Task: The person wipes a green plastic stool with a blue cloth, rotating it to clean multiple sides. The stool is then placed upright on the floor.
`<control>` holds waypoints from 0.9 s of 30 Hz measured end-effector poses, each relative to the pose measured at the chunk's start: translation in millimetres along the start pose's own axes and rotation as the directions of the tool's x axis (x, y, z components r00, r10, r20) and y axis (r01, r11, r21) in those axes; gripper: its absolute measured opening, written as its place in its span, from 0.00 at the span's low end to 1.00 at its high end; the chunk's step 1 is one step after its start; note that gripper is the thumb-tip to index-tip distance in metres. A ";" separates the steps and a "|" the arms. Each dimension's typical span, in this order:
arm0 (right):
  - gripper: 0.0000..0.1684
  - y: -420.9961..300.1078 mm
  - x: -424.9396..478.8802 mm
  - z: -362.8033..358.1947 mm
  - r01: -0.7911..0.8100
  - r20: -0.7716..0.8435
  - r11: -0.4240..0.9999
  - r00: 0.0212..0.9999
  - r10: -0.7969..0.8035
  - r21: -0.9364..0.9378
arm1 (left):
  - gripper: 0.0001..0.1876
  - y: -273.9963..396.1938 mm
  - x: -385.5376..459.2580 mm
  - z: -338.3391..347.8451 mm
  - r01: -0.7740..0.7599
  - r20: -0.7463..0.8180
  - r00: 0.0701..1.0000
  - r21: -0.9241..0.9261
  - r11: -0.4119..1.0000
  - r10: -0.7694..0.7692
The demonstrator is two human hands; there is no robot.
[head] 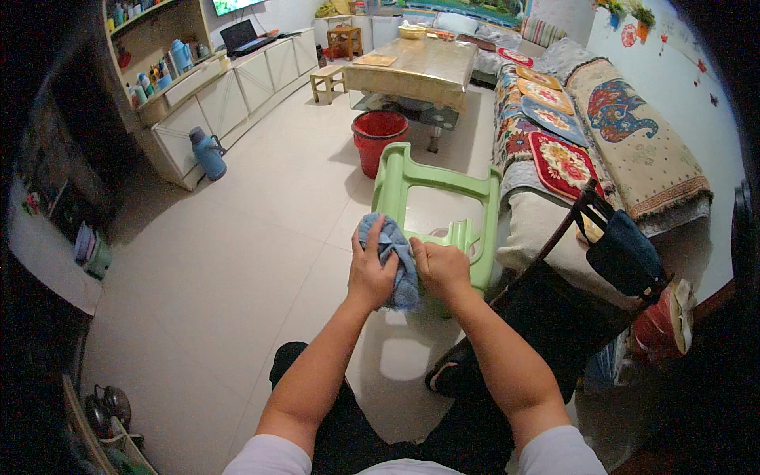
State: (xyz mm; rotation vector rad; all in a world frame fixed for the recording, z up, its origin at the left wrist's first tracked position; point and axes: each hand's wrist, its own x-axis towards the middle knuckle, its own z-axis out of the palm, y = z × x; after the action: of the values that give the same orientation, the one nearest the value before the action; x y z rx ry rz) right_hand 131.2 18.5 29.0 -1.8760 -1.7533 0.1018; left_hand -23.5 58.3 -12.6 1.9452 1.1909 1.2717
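A light green plastic stool (pixel 389 187) lies tipped in front of me, its legs and crossbars showing. My left hand (pixel 374 267) is closed on a crumpled blue-grey cloth (pixel 406 285), which rests against the stool's left side. My right hand (pixel 442 267) grips a green bar of the stool, just right of the cloth. The fingers' far side is hidden on that hand. Just beyond the stool stands a red plastic bucket (pixel 374 145) with a dark rim.
A covered table (pixel 415 65) stands beyond the bucket. A sofa with floral cushions (pixel 564 163) runs along the right, beside a dark folding chair (pixel 540 320) with a hanging bag (pixel 623 252). A blue thermos flask (pixel 208 155) stands by the white cabinets (pixel 222 95).
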 end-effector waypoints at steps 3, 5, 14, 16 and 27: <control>0.34 -2.4 -0.9 8.8 0.182 -0.023 0.983 0.983 -0.183 -0.036 | 0.36 -22.4 18.5 -2.9 0.074 0.003 0.997 -0.069 0.995 -0.074; 0.33 -5.0 -2.5 12.3 0.278 -0.012 0.960 0.960 -0.279 -0.045 | 0.35 -41.3 29.5 -5.8 0.116 0.000 0.993 -0.096 0.989 -0.117; 0.29 -26.5 -30.1 16.9 0.451 0.057 0.888 0.888 -0.457 0.087 | 0.30 -142.5 75.1 -34.8 0.281 -0.268 0.913 -0.131 0.951 -0.307; 0.28 -33.4 -33.8 11.4 0.432 0.088 0.896 0.893 -0.441 0.104 | 0.26 -169.4 80.3 -41.0 0.247 -0.255 0.884 -0.457 0.854 -0.392; 0.33 -4.0 -16.0 -21.7 0.130 0.259 0.979 0.951 -0.168 0.158 | 0.14 -141.1 48.8 -66.0 0.212 -0.271 0.859 -0.585 0.783 -0.435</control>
State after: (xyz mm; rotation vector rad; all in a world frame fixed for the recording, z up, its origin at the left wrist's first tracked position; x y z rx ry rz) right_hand 134.5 -4.1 43.9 -1.6849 -2.0091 0.4312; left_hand -129.6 165.9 -74.6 1.0431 1.1274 1.6273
